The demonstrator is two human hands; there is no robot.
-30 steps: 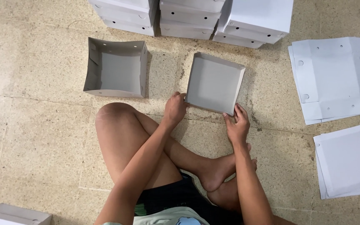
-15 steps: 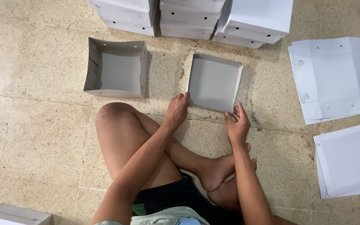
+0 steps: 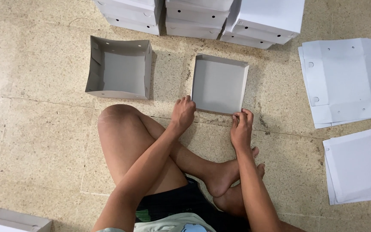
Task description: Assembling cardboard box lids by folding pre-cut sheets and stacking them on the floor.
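Shallow tray (image 3: 219,83) on floor (image 3: 31,141) ahead of knees; deeper box (image 3: 119,68) to its left; stacked boxes (image 3: 198,17) behind both; flat sheets (image 3: 344,81) right, second pile (image 3: 357,165) nearer.

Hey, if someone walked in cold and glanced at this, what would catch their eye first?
Probably the shallow grey tray on the floor in the middle, with the left hand at its near left corner and the right hand pinching its near right corner. Next, the deeper open box to its left and the stacked closed white boxes along the top. Flat white cardboard sheets lie in piles on the right.
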